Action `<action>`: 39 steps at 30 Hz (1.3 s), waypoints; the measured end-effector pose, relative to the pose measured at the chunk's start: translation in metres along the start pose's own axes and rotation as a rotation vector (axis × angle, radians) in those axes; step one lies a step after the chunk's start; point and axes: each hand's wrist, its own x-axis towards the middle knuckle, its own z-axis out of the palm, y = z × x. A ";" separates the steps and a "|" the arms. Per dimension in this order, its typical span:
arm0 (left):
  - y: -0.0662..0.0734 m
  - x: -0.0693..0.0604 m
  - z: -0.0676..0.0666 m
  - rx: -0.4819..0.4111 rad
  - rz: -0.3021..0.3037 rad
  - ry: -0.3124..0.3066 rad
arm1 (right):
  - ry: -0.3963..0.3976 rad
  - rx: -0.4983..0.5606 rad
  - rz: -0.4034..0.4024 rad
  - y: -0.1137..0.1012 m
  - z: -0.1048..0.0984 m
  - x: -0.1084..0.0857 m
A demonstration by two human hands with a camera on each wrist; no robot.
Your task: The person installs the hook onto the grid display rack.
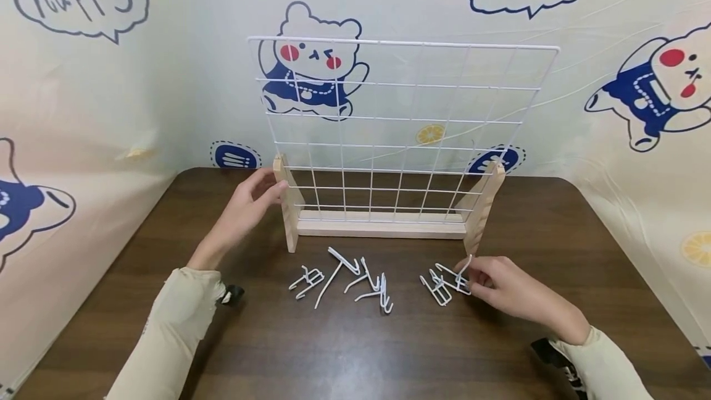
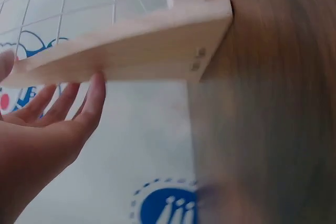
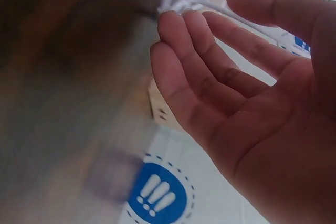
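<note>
A white wire grid panel (image 1: 397, 120) stands upright in a wooden stand (image 1: 355, 227). My left hand (image 1: 241, 212) holds the stand's left side board (image 2: 142, 56), thumb at its front edge and fingers at its back edge. My right hand (image 1: 502, 286) is at the front right, its fingertips at a white wire hook (image 1: 460, 279) on the table. In the right wrist view the thumb is apart from the fingers (image 3: 191, 64), and the hook is partly hidden behind them. Beside it lies another white hook (image 1: 437, 290).
Several more white wire hooks (image 1: 382, 295) lie loosely in front of the stand, left of centre. All rest on a dark brown wooden table (image 1: 333, 357). A printed cloth (image 1: 189, 79) with cartoon bears hangs behind and at both sides.
</note>
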 end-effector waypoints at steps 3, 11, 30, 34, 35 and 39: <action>-0.006 0.004 0.000 -0.130 -0.007 0.017 | -0.019 0.030 0.001 0.002 0.007 0.000; -0.012 0.004 -0.005 -0.414 0.018 -0.015 | -0.044 0.137 0.009 0.005 0.009 0.001; -0.004 -0.001 -0.011 -0.574 0.010 -0.069 | -0.056 0.176 0.038 0.007 0.014 0.002; -0.010 0.001 -0.010 -0.537 0.009 -0.053 | -0.042 0.149 0.048 0.009 0.014 0.003; -0.011 0.002 -0.009 -0.519 0.015 -0.051 | -0.039 0.141 0.045 0.009 0.014 0.004; -0.015 0.002 -0.007 -0.424 0.042 -0.049 | -0.029 0.132 0.018 0.010 0.014 0.004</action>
